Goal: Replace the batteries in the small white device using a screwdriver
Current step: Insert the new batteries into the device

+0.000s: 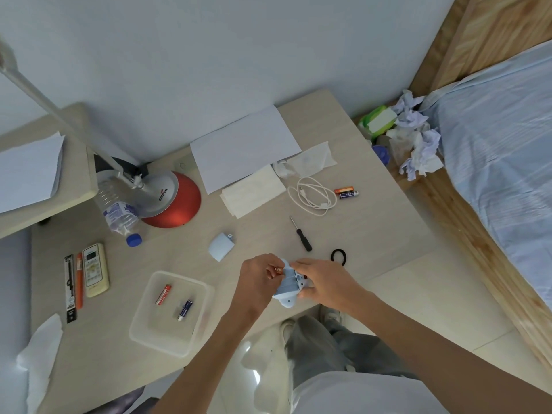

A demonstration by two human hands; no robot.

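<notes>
Both hands work on the small white device just above the tabletop's near edge.

The tabletop (pixel 373 234) runs from the wall to a near edge under the hands, its right side open toward the bed (pixel 501 150). A clear tray (pixel 140 330) near the front edge holds two batteries. The small white device (pixel 288 286) is held with its open compartment up; its cover (pixel 220 247) lies apart, up-left. The right hand (pixel 324 283) is wrapped around the device's right side. The left hand (pixel 258 277) pinches a battery (pixel 277 269) at the device's top-left corner. The screwdriver (pixel 301 234) lies alone on bare tabletop beyond the hands, with two more batteries (pixel 346 193) farther back by a coiled white cable (pixel 312 197).
</notes>
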